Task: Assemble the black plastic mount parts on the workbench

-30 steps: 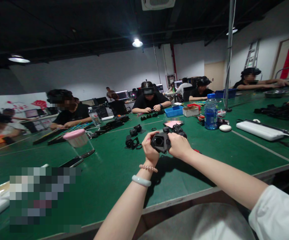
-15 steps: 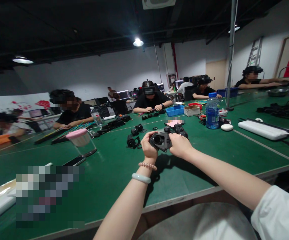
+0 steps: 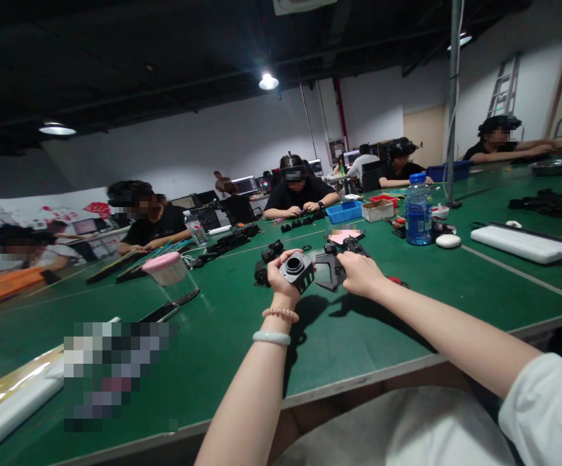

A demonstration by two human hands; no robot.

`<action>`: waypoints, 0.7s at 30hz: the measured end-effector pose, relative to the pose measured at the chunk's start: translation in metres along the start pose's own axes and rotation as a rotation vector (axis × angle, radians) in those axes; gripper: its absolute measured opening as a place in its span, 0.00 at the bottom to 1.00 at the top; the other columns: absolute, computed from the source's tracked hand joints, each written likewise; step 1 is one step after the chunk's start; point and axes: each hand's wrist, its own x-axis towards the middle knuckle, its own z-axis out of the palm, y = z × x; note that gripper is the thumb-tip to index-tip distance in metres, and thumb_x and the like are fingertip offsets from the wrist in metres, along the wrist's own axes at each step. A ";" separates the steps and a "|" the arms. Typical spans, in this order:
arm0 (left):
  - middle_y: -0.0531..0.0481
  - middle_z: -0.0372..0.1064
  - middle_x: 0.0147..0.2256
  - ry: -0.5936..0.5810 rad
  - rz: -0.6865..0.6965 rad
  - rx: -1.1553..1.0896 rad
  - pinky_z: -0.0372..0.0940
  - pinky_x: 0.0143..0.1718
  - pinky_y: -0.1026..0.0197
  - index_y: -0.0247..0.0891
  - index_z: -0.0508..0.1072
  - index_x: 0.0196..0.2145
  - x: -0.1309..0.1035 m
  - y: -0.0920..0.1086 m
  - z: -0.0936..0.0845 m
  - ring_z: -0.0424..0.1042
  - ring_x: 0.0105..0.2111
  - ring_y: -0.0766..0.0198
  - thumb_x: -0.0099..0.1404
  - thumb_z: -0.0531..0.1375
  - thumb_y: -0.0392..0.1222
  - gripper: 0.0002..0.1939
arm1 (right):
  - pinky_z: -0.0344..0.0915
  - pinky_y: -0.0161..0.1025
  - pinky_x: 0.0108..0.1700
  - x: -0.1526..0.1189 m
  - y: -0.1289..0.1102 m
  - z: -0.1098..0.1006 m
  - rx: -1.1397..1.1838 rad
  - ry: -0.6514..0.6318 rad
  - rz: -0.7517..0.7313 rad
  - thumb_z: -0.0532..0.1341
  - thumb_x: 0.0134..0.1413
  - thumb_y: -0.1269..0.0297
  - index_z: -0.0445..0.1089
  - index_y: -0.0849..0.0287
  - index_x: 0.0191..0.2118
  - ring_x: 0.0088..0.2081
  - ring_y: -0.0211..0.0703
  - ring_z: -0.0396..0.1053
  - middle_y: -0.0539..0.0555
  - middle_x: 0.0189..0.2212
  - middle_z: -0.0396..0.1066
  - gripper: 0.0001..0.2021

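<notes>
My left hand point(image 3: 282, 275) is closed around a boxy black housing point(image 3: 298, 270) with a round, raised opening facing up. Just to its right, my right hand point(image 3: 361, 273) grips a flat, angular black plate point(image 3: 329, 270) by its right side. The two parts are held apart over the green table, with a narrow gap between them. Behind my left hand lie black ribbed parts point(image 3: 272, 250), partly covered by it. More black parts point(image 3: 353, 244) lie beyond my right hand, beside a pink pad point(image 3: 345, 234).
A blue-capped water bottle point(image 3: 417, 213) and a white round case point(image 3: 448, 241) stand on the right. Farther back is a blue tray point(image 3: 344, 211). On the left, a pink-lidded cup point(image 3: 167, 269) stands near a phone point(image 3: 159, 314). Several co-workers sit around the table point(image 3: 359, 349).
The black parts, together between my hands before, are now separated. My left hand has turned the housing so its round opening faces up, and my right hand holds the plate off to the right.
</notes>
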 end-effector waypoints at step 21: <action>0.49 0.67 0.23 -0.245 -0.219 0.206 0.58 0.27 0.65 0.30 0.69 0.24 -0.005 -0.002 0.002 0.64 0.24 0.65 0.51 0.46 0.44 0.17 | 0.57 0.34 0.31 0.003 0.005 0.003 0.009 0.037 -0.135 0.52 0.38 0.70 0.58 0.60 0.34 0.34 0.44 0.64 0.55 0.33 0.63 0.11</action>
